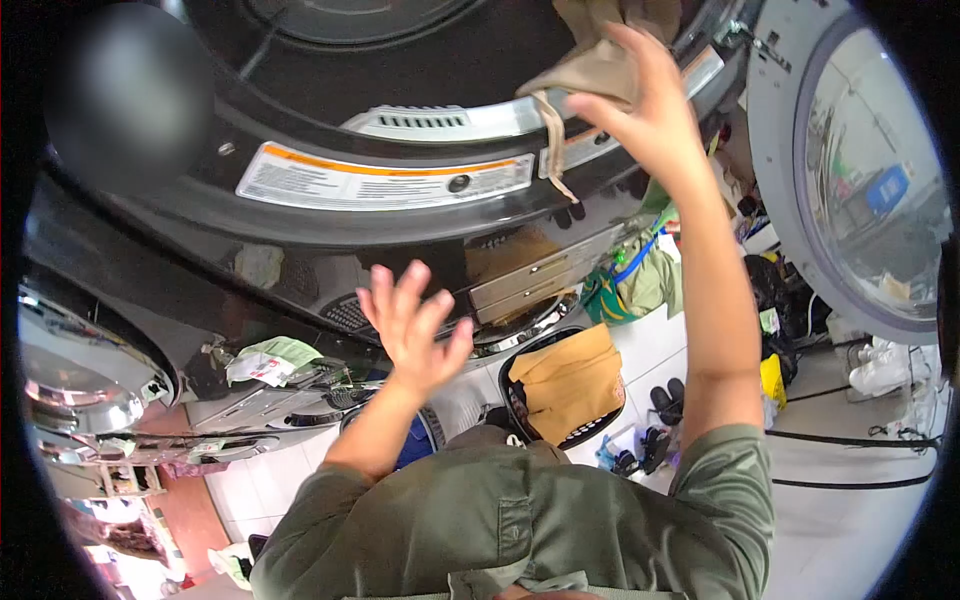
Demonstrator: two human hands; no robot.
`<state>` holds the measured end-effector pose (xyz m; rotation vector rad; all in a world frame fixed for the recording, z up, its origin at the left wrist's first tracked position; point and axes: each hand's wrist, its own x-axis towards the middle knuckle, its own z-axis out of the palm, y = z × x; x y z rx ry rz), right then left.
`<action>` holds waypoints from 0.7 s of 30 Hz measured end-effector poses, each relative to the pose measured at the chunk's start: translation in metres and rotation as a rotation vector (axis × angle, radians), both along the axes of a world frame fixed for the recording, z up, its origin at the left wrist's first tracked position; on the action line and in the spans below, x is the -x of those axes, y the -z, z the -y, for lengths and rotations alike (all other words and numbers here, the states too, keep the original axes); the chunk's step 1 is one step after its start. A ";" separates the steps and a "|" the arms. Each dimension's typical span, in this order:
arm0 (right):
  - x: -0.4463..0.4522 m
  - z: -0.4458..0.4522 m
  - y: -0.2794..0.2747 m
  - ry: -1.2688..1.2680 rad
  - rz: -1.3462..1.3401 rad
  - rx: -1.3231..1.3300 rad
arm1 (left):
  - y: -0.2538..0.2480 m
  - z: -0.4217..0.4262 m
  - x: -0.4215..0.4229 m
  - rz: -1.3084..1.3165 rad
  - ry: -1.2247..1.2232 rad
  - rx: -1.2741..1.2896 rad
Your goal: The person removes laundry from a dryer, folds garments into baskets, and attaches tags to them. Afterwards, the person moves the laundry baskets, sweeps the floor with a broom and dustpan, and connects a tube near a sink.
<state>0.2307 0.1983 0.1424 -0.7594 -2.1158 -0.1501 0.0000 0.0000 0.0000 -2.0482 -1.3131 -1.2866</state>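
My right hand (655, 115) is raised at the rim of a dark front-loading laundry machine (370, 225), thumb and fingers spread apart. Just behind it, a tan cloth item (585, 75) lies over the lip of the round opening, and a thin strap of it hangs down the front. Whether the fingers touch the cloth I cannot tell. Lower and to the left, my left hand (412, 330) hovers in front of the machine with its fingers spread, holding nothing. The machine's round door (815, 180) stands swung out to the right.
A dark basket (610, 410) with tan cloth (565, 380) in it sits on the white tiled floor below. Green and blue bags (640, 280), dark shoes (668, 400) and black hoses (850, 485) lie to the right. Another machine (90, 365) stands at left.
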 end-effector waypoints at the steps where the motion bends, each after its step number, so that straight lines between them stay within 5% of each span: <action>1: 0.002 0.002 -0.007 -0.009 0.015 -0.015 | -0.004 -0.017 -0.007 0.060 -0.078 -0.153; 3: 0.027 0.006 -0.033 0.364 0.619 0.354 | -0.034 -0.028 0.035 0.014 -0.211 -0.204; 6: 0.025 0.009 -0.065 0.471 0.799 0.405 | -0.015 -0.044 0.037 -0.147 -0.249 -0.383; 9: 0.010 -0.003 -0.055 0.572 0.542 0.320 | -0.015 -0.046 0.036 -0.122 -0.291 -0.404; 10: 0.005 0.003 -0.054 0.450 0.255 0.289 | -0.017 -0.045 0.036 -0.110 -0.277 -0.399; 13: -0.029 0.031 -0.044 -0.209 -0.921 0.448 | -0.026 -0.036 0.032 -0.063 -0.209 -0.314; 15: -0.045 0.118 -0.052 -0.637 -1.117 0.651 | -0.037 -0.022 0.025 0.046 -0.030 -0.171; 17: -0.075 0.194 -0.030 -0.547 -1.376 0.571 | -0.036 -0.019 -0.004 0.236 0.551 0.037; 19: -0.112 0.260 0.022 -0.011 -1.409 0.270 | -0.016 -0.011 -0.060 0.944 1.007 0.509; 21: -0.143 0.320 0.067 0.176 -1.492 0.294 | -0.020 -0.009 -0.092 1.119 1.166 0.639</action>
